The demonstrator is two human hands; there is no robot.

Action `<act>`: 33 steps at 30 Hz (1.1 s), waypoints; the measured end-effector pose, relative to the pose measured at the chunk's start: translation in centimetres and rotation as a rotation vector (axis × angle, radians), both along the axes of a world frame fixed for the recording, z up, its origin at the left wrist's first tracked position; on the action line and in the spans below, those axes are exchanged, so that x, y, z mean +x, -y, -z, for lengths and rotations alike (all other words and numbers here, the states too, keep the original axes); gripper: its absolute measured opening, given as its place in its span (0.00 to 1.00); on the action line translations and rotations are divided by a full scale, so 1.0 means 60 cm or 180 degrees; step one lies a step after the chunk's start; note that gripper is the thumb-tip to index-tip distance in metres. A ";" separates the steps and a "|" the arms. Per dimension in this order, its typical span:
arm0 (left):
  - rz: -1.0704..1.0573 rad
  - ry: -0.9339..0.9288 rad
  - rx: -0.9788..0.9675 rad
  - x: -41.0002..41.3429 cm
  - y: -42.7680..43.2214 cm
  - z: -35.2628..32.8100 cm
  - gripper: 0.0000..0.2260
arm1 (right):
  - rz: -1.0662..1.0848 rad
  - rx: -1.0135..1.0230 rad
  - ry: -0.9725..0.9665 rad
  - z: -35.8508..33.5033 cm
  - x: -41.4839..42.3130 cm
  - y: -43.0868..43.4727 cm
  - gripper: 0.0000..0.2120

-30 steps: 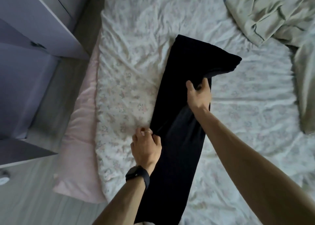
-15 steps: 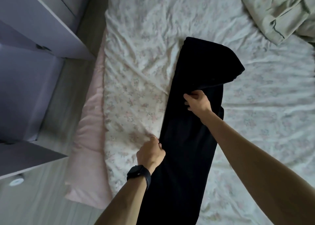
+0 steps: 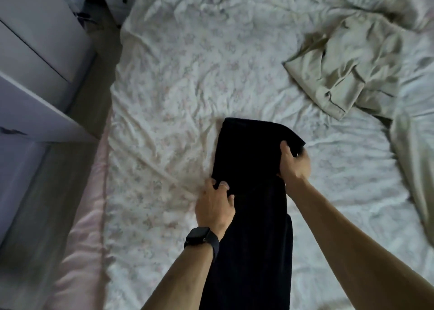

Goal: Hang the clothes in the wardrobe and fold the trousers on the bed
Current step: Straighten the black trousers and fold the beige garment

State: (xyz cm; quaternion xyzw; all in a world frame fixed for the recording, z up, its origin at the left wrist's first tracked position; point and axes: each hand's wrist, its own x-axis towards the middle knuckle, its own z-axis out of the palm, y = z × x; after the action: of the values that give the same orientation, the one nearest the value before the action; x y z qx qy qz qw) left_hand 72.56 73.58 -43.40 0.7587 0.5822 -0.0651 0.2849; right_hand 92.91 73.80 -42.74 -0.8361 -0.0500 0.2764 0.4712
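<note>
Black trousers half-folded on a floral bed, both hands on them

White floral sheet covers the bed (image 3: 187, 86), which fills most of the view, with a pale pink mattress edge (image 3: 82, 227) down its left side and a white wardrobe (image 3: 35, 62) beyond that. The black trousers (image 3: 253, 215) lie in a long strip up the middle of the bed, far end doubled back over itself. A crumpled pale green garment (image 3: 347, 70) sits well apart, toward the far right. The left hand (image 3: 215, 206) has its fingers (image 3: 210, 183) curled and pinching the trousers' left edge; the right hand (image 3: 293, 164) grips the folded layer's right edge, thumb on top. Dark smartwatch (image 3: 199, 236) on the left wrist, and a thin ring (image 3: 225, 185) on one left finger.
</note>
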 end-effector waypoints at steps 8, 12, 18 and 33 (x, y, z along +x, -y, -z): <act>-0.1214 0.0580 -0.0878 0.005 -0.092 0.026 0.10 | -0.1970 -0.0459 0.0187 -0.016 -0.047 -0.167 0.29; -0.1199 0.0689 -0.1191 0.010 -0.129 0.023 0.14 | -0.2434 -0.0475 -0.0042 0.017 -0.052 -0.145 0.19; -0.0954 0.1258 -0.0583 0.065 -0.209 0.028 0.21 | -0.0895 -0.0348 0.0414 0.043 0.029 -0.064 0.07; -0.1851 0.2211 -0.2025 0.153 -0.360 0.037 0.04 | -0.1437 0.0143 -0.0872 0.063 0.160 -0.177 0.22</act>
State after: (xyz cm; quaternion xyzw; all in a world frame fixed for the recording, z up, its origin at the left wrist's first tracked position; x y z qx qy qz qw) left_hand 81.74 95.17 -45.62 0.4201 0.5910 0.0977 0.6816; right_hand 102.50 84.41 -46.51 -0.7479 -0.1770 0.4839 0.4185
